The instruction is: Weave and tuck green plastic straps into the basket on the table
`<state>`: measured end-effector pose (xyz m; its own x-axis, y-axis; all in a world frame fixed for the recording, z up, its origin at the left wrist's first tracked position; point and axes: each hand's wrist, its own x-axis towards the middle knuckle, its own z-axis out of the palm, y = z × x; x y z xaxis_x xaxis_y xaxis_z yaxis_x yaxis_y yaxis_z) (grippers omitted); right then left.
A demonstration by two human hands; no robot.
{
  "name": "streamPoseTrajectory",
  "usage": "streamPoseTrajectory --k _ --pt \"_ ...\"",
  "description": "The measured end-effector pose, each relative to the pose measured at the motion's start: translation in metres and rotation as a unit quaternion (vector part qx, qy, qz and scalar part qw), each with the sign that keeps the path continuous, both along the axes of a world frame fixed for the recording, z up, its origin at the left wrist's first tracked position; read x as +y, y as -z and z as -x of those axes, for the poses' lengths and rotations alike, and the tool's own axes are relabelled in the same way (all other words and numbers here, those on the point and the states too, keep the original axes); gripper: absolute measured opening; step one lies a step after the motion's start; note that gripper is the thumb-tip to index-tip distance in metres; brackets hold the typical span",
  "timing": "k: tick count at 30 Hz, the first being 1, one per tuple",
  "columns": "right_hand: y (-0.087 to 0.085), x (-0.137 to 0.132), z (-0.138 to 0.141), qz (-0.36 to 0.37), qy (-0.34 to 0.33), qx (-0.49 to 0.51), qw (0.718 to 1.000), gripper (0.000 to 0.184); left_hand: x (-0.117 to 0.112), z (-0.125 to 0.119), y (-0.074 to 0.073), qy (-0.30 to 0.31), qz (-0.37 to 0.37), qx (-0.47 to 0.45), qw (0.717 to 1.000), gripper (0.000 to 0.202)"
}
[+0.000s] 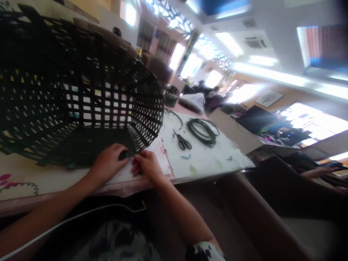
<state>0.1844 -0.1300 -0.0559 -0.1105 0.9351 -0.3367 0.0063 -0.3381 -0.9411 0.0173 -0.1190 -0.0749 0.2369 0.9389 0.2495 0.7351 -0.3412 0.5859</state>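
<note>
A large dark green basket [100, 125] woven from flat strips lies tipped on the table, its open mouth facing right and toward me. My left hand [110, 161] is closed on the basket's near lower rim, fingers reaching inside and the thumb outside. Just to the right, my right hand [146, 165] pinches at the same rim with curled fingers, close beside the left. Whether a strip end sits between the right fingertips is too small to make out. Black-handled scissors [183, 142] lie to the right of the basket, and beyond them rests a coil of dark green strip [201, 131].
The table [201, 170] has a pale, flower-printed cover. Small strip scraps [186, 157] lie near the scissors. A smaller dark basket [172, 95] stands farther back. A brown chair [252, 210] is at the right, with another person's hand [318, 172] beyond it. A white cable [89, 210] crosses my lap.
</note>
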Motion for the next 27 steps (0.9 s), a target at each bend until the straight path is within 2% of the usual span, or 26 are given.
streamPoseTrajectory --k 12,16,20,22,27 --pt "0.001 0.002 0.010 0.017 0.043 -0.069 0.997 0.033 0.002 -0.007 -0.009 -0.005 0.029 0.058 0.998 0.036" --pt "0.000 0.002 0.009 0.019 0.043 -0.063 0.997 0.030 0.005 -0.010 -0.014 -0.007 0.046 0.086 0.995 0.040" --pt "-0.005 0.002 0.006 0.022 0.029 -0.051 0.998 0.025 0.015 -0.008 -0.024 -0.006 0.098 0.123 0.988 0.053" --pt "-0.006 0.002 0.005 0.019 0.026 -0.047 0.998 0.024 0.022 -0.006 -0.027 0.001 0.110 0.126 0.986 0.050" --pt "-0.007 0.003 0.003 0.010 0.021 -0.049 0.999 0.024 0.041 -0.003 -0.023 0.014 0.108 0.103 0.989 0.047"
